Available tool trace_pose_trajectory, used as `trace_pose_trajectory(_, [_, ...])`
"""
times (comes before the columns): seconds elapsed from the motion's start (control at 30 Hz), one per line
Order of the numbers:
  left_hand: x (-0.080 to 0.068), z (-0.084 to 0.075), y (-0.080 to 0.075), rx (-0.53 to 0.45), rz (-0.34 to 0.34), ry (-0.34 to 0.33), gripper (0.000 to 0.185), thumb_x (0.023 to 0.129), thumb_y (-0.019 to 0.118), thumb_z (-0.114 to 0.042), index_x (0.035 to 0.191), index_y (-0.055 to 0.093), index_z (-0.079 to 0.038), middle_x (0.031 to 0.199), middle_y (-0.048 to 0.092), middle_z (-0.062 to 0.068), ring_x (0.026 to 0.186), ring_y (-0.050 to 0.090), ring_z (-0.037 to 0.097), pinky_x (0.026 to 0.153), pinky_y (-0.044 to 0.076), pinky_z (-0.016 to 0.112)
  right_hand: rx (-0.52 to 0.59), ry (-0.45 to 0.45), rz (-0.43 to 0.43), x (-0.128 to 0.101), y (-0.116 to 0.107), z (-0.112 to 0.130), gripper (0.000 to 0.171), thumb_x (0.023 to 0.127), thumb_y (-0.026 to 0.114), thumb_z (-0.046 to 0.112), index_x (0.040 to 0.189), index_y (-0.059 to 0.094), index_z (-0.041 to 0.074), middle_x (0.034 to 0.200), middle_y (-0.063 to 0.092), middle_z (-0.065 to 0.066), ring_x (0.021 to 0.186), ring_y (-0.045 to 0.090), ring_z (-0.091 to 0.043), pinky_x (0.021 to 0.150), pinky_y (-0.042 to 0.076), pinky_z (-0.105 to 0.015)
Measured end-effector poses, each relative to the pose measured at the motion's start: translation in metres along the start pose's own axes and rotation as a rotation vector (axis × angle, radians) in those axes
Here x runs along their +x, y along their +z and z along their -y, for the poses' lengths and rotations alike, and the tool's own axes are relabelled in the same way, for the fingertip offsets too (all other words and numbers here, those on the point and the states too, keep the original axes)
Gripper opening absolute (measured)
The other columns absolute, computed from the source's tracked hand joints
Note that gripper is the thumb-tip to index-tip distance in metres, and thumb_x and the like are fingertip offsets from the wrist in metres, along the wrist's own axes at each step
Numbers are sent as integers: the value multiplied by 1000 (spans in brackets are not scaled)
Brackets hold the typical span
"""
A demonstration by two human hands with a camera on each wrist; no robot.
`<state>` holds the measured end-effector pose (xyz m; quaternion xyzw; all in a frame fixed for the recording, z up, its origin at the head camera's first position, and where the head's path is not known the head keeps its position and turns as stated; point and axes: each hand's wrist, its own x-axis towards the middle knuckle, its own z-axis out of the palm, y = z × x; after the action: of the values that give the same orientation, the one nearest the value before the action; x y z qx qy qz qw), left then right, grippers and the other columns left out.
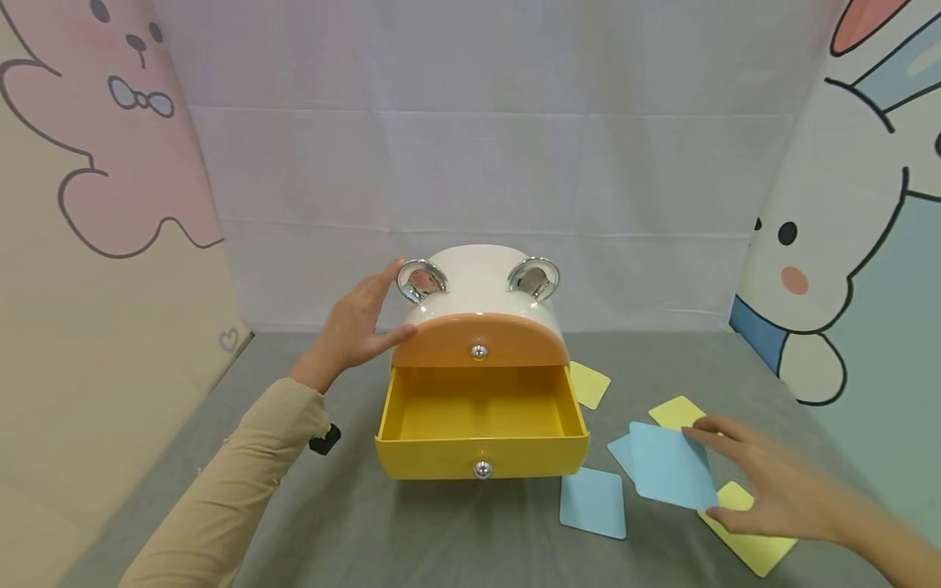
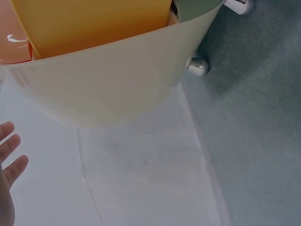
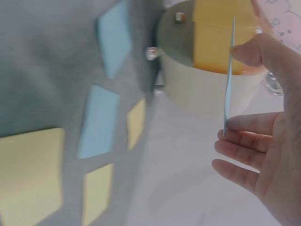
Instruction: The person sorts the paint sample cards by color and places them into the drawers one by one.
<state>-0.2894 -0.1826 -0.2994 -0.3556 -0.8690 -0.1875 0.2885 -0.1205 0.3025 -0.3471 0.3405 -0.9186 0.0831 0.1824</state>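
A small white drawer box with silvery ears stands at the middle of the grey table. Its lower yellow drawer is pulled out, with nothing lying inside; the upper orange drawer is closed. My left hand steadies the box's left side, thumb by the orange front and fingers extended near the ear. To the right of the box, my right hand pinches a light blue square card by its edges between thumb and fingers. Seen edge-on in the right wrist view, that card is thin and slightly bowed.
Another blue card lies before the box's right corner, and one more shows partly behind the held card. Yellow cards are scattered on the right of the table. Printed walls flank both sides.
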Motion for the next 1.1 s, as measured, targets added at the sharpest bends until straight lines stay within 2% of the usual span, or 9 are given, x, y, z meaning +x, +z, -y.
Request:
trace_pose_trajectory(0.23, [0,0,0,-4,2,2,91,80,32,-74,146,18,-13,133,44,17,111,47,33,83,44,51,-8,-56,12,53,-29,9,75,55,82,30,119,55,2,114,50,-2,90,55,-14,66,49,-30])
trace_pose_trajectory(0.47, [0,1,0,-3,11,-2,92,79,32,-74,146,18,-13,133,44,17,110,47,33,83,44,51,29,-56,87,107,-37,27,71,63,77,34,122,54,1,119,51,-8,96,55,-21,73,50,-38])
trace_pose_trajectory(0.73, [0,3,2,1,9,7,91,80,32,-74,146,17,-14,136,42,16,112,46,32,85,43,51,59,-54,164,144,-27,51,77,64,74,40,127,51,2,122,49,-10,103,51,-22,79,48,-39])
trace_pose_trajectory(0.93, [1,3,3,0,2,6,91,80,32,-74,146,17,-14,136,42,15,112,46,32,83,44,51,66,-141,138,160,-12,63,78,64,73,42,127,51,1,123,49,-11,102,51,-21,81,48,-36])
trace_pose_trajectory(1.1, [0,2,2,0,5,2,91,80,32,-74,147,16,-14,136,42,15,112,46,32,82,44,51,43,-215,126,168,-1,70,73,67,71,44,122,54,0,120,49,-8,96,52,-18,78,48,-31])
